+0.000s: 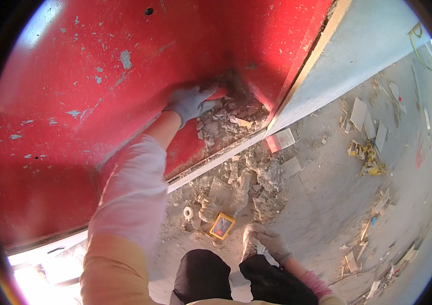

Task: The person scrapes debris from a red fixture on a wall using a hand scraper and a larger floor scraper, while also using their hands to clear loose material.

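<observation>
My left hand (190, 102), in a grey glove, reaches into the back corner of a red-painted compartment (185, 148). Its fingers are apart, close against a heap of rubble and dirt (223, 124); what lies under the palm is hidden. A flat light-coloured scrap (240, 121) lies on that heap. Down by my shoe (249, 244) is my right hand (275, 244), also gloved, beside my knee. Its fingertips merge with the shoe, so their grip is unclear. Just ahead of my feet lies a small yellow-framed object with a dark face (222, 225).
A pale raised edge (216, 160) borders the compartment, and a pale panel (338, 57) stands at right. Plaster-like chunks (269, 175), a white ring (188, 213) and a red-and-clear box (280, 140) lie on the floor. Broken strips (359, 114) and crumpled yellow wrapping (370, 160) are farther right.
</observation>
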Motion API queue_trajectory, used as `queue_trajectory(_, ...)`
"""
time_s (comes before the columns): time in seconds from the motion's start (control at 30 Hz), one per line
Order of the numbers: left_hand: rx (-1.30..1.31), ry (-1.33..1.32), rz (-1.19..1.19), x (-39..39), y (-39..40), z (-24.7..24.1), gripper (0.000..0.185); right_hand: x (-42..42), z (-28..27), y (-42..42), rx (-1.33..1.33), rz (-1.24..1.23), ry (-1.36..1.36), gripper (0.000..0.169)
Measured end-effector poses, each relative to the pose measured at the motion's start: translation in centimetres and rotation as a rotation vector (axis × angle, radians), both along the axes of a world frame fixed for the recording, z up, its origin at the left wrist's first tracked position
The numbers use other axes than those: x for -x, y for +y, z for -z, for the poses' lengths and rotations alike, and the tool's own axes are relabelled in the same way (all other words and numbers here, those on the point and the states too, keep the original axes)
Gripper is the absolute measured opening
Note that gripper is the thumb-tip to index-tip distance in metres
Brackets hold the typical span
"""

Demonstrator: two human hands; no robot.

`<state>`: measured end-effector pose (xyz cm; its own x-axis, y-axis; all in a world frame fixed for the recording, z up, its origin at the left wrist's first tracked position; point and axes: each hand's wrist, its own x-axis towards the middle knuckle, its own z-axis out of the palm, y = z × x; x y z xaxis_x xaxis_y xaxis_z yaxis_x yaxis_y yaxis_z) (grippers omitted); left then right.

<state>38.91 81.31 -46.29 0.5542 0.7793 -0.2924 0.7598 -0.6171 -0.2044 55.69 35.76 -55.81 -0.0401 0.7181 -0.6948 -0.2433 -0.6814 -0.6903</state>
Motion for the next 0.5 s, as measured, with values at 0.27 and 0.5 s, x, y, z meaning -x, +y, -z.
queue_trajectory(0.27,-0.039,-0.128,0.120,-0.4,1.9,0.0,0.056,0.7,0.1,0.7,0.022,-0.009,0.033,0.035)
queue_trajectory(0.5,0.091,0.155,0.151,-3.6,1.0,-9.6,0.049,0.5,-0.9,0.5,-0.119,-0.034,0.004,0.038)
